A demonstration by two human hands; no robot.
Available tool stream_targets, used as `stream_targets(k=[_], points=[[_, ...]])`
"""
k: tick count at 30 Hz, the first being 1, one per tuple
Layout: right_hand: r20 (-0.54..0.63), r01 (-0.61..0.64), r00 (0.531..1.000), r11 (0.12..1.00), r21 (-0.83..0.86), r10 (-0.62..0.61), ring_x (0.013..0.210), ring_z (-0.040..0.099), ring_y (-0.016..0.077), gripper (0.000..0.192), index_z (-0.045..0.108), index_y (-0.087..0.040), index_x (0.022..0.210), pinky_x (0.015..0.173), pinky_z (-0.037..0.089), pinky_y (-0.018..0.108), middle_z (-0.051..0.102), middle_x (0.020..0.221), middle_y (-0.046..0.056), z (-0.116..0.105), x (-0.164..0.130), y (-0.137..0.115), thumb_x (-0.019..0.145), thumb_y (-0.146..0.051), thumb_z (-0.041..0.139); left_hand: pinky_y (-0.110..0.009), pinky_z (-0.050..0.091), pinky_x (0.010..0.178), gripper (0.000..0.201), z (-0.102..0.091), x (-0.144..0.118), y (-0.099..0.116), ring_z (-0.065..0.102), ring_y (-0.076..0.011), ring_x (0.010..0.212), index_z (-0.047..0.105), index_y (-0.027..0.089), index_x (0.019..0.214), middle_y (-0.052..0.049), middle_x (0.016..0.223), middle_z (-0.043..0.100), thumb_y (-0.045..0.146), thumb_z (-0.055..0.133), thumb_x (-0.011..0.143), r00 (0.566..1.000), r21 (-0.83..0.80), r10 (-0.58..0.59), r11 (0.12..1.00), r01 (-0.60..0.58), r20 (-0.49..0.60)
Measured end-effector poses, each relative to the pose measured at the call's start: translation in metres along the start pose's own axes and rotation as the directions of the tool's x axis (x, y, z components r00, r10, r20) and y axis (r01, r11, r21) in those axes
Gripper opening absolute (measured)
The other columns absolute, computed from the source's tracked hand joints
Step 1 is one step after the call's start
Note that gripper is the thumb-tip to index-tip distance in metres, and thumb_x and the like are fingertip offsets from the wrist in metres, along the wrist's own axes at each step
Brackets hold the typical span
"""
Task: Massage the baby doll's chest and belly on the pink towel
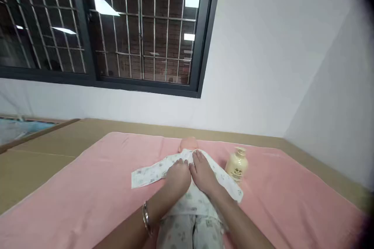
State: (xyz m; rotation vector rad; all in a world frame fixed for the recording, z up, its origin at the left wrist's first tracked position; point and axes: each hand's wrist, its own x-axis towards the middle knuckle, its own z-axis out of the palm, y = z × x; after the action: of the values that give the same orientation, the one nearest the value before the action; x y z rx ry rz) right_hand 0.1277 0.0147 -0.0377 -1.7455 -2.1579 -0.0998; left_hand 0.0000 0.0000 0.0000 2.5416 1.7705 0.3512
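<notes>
A baby doll, as it looks, lies on its back on a pink sheet, with the bald top of its head (pixel 188 143) pointing at the wall. It wears a white baby shirt (pixel 191 202) with a small pale print, and matching trousers (pixel 177 231). The sleeves are spread out to both sides. My left hand (pixel 179 177), with a silver bangle at the wrist, is closed on the shirt's front near the neck. Beside it, my right hand (pixel 203 174) lies flat on the chest with its fingers stretched out. The doll's face is not visible.
A cream pump-top bottle (pixel 237 165) stands on the pink sheet (pixel 286 194), close to the sleeve on the right. Under the sheet is a tan surface (pixel 58 140) that meets the white wall (pixel 251 66). A barred, dark-framed window (pixel 140 31) is above.
</notes>
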Motion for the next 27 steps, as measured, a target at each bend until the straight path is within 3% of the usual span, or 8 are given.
stream_targets(k=[7,12,16,20,22,27], points=[[-0.058,-0.113,0.993,0.988,-0.107,0.107,0.134,0.04,0.0312,0.05,0.044,0.001,0.139,0.111,0.029,0.042,0.046,0.141,0.023,-0.004,-0.019,-0.034,0.097,-0.023,0.03,-0.044,0.041,0.1,0.04,0.011,0.012,-0.018,0.059,-0.0276,0.115,0.061,0.014,0.118,-0.015,0.123,0.064,0.022,0.031,0.093,0.998,-0.026,0.027,0.999,-0.029,-0.063],[-0.017,-0.111,0.994,0.98,-0.165,0.109,0.134,0.039,0.0347,0.053,0.044,0.002,0.139,0.111,0.029,0.045,0.046,0.141,0.025,-0.007,-0.028,-0.051,0.092,-0.023,0.041,-0.054,0.023,0.113,0.051,0.026,0.023,-0.034,0.032,-0.0276,0.141,0.042,0.016,0.14,-0.012,0.15,0.039,0.036,0.024,0.097,0.999,-0.125,-0.034,0.992,0.031,-0.028],[-0.02,-0.109,0.994,0.993,-0.041,0.108,0.136,0.038,0.0309,0.051,0.047,0.0,0.137,0.112,0.027,0.042,0.047,0.141,0.022,-0.008,-0.018,-0.037,0.094,-0.023,0.033,-0.055,0.023,0.112,0.051,0.027,0.018,-0.031,0.038,-0.0281,0.137,0.042,0.015,0.141,-0.014,0.148,0.043,0.033,0.023,0.098,0.996,-0.077,-0.026,0.997,0.019,-0.085],[0.011,-0.177,0.984,0.977,0.119,0.177,0.14,0.03,0.029,0.055,0.038,-0.001,0.143,0.114,0.024,0.039,0.037,0.149,0.018,-0.006,-0.003,-0.011,0.097,-0.027,0.027,-0.052,0.029,0.108,0.043,0.019,0.006,-0.015,0.058,-0.0296,0.115,0.057,0.01,0.125,-0.019,0.121,0.064,0.024,0.03,0.095,0.99,0.038,0.047,0.998,-0.042,-0.135],[0.021,-0.159,0.987,0.975,0.156,0.157,0.142,0.025,0.0273,0.056,0.035,-0.001,0.145,0.115,0.021,0.036,0.034,0.151,0.016,-0.004,0.001,-0.002,0.097,-0.028,0.027,-0.049,0.034,0.104,0.039,0.017,0.001,-0.008,0.062,-0.0302,0.108,0.061,0.008,0.118,-0.02,0.111,0.067,0.018,0.035,0.091,0.99,0.068,0.062,0.996,-0.054,-0.127],[0.0,-0.139,0.99,0.985,0.099,0.14,0.141,0.028,0.0274,0.053,0.038,-0.001,0.143,0.115,0.021,0.037,0.036,0.15,0.017,-0.005,-0.002,-0.006,0.097,-0.024,0.028,-0.044,0.04,0.102,0.042,0.024,0.001,-0.007,0.057,-0.0306,0.117,0.06,0.006,0.122,-0.021,0.121,0.063,0.016,0.033,0.09,0.984,0.026,0.085,0.996,-0.082,-0.16]])
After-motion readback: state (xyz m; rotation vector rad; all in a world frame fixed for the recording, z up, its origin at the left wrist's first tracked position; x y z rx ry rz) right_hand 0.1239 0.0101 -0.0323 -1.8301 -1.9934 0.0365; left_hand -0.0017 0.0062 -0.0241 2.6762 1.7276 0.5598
